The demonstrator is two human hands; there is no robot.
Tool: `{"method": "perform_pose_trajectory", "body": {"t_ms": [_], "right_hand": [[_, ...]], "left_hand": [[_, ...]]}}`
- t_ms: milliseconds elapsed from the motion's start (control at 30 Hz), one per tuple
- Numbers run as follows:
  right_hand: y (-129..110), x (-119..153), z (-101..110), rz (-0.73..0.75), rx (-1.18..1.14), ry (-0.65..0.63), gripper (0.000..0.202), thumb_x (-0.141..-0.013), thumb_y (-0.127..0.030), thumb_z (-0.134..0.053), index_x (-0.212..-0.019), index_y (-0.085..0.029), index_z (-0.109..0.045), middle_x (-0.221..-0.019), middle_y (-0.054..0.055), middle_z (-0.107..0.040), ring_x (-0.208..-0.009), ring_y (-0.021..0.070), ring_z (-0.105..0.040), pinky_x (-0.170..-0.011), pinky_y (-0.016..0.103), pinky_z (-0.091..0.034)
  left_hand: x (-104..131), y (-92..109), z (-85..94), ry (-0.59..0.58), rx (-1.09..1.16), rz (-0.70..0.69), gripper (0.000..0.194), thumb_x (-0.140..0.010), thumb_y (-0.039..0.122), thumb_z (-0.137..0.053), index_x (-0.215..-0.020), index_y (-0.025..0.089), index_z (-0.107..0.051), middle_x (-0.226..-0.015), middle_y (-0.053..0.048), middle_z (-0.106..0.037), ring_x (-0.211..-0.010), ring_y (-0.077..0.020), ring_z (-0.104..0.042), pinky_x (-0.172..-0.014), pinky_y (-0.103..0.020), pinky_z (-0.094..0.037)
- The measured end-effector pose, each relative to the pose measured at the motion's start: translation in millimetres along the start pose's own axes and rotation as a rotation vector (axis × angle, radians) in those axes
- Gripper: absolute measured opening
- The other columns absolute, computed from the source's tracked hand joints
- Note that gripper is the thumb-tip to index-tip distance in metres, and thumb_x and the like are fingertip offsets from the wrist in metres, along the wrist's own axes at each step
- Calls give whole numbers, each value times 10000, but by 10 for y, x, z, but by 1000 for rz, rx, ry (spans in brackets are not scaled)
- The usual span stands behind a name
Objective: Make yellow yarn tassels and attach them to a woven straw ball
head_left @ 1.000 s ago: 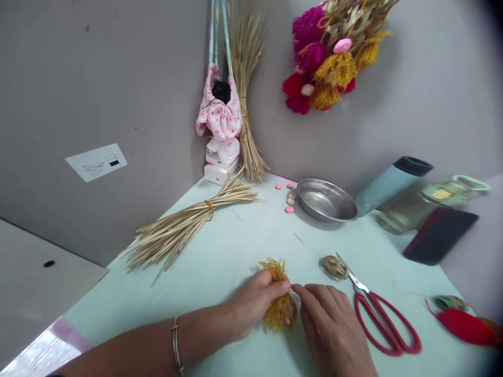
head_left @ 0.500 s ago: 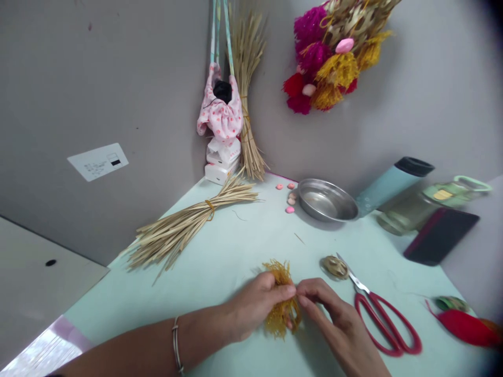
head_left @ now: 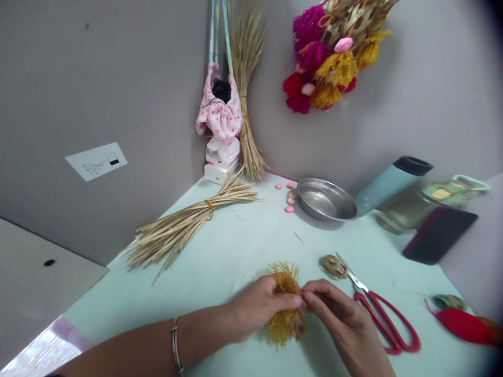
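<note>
A bunch of mustard-yellow yarn (head_left: pixel 286 327), like a tassel with frayed ends, is pinched in my left hand (head_left: pixel 259 309) above the table. My left thumb lies across its middle, and strands stick out above and below the fingers. My right hand (head_left: pixel 338 319) meets it from the right, thumb and forefinger pressed together at the left thumb's tip. What those right fingertips pinch is too small to make out. Red-handled scissors (head_left: pixel 387 324) lie just right of my right hand, their blades beside a small woven straw piece (head_left: pixel 334 266).
A tied straw bundle (head_left: pixel 188 222) lies at the back left. Pink beads (head_left: pixel 290 209) sit by a steel bowl (head_left: pixel 327 200). At right are a blue tumbler (head_left: pixel 393 183), a green bottle (head_left: pixel 416 209), a dark phone (head_left: pixel 440 235) and red yarn (head_left: pixel 463 324). Yarn tassels (head_left: pixel 338 70) hang on the wall.
Both hands and the yellow yarn have shifted slightly right and down. The left hand keeps its hold, and the right fingertips stay pinched beside it.
</note>
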State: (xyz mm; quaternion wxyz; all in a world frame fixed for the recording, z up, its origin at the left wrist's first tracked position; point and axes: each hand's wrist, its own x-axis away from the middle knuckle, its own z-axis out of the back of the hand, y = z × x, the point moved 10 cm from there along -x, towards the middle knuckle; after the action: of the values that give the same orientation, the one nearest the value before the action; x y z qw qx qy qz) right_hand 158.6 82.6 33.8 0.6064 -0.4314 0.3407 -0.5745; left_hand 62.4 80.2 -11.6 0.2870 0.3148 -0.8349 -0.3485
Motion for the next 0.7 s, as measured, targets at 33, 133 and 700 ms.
{"method": "perform_pose_trajectory", "body": {"t_ms": [33, 133, 700], "right_hand": [[38, -6, -1, -25, -19, -5, 172, -851, -402, -629, -837, -231, -640, -763, -3, -625, -742, 167, -590, -659, 219, -481], [189, -45, 62, -82, -32, 33, 252, -814, -459, -648, -879, -215, -645, -762, 13, -642, -730, 183, -594, -645, 244, -486], [95, -3, -208, -114, -127, -163, 289, -884, -476, -559, -763, -213, -573, -716, 1, -586, -729, 176, -516, -683, 263, -425]], "left_hand": [[-2, 16, 17, 18, 18, -7, 418, -670, 467, -736, -854, 125, -580, -771, -22, -558, -620, -108, -548, -590, -270, -479], [-8, 50, 59, 60, 84, -21, 402, -679, 448, -741, -870, 139, -569, -799, -18, -551, -637, -102, -541, -588, -263, -487], [2, -9, 126, 147, 28, 20, 424, -664, 469, -735, -845, 118, -580, -730, -19, -577, -568, -97, -540, -584, -266, -461]]}}
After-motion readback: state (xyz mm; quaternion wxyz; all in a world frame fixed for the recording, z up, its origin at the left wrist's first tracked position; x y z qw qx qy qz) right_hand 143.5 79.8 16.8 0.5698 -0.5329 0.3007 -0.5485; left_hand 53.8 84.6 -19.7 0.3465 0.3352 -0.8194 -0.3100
